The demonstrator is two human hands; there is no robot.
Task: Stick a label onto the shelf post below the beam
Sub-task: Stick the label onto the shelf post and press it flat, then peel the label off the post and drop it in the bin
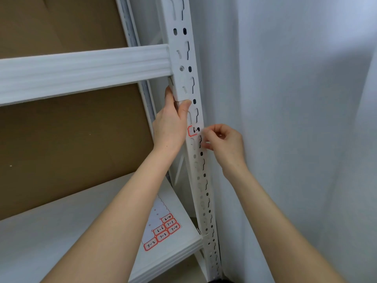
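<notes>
A white perforated shelf post (184,64) runs down the middle of the view, with a white ribbed beam (81,72) joining it from the left. Below the beam, a red-bordered white label (193,130) with handwritten digits lies on the post. My right hand (224,144) is at the label's right end, its fingertips curled and pinching or pressing that edge. My left hand (171,123) grips the post just under the beam, thumb across the front face and fingers behind.
A label sheet (161,231) with several red-bordered labels lies on the white shelf board (61,242) below. Brown cardboard backs the shelf at the left. A white curtain (295,119) hangs close to the post on the right.
</notes>
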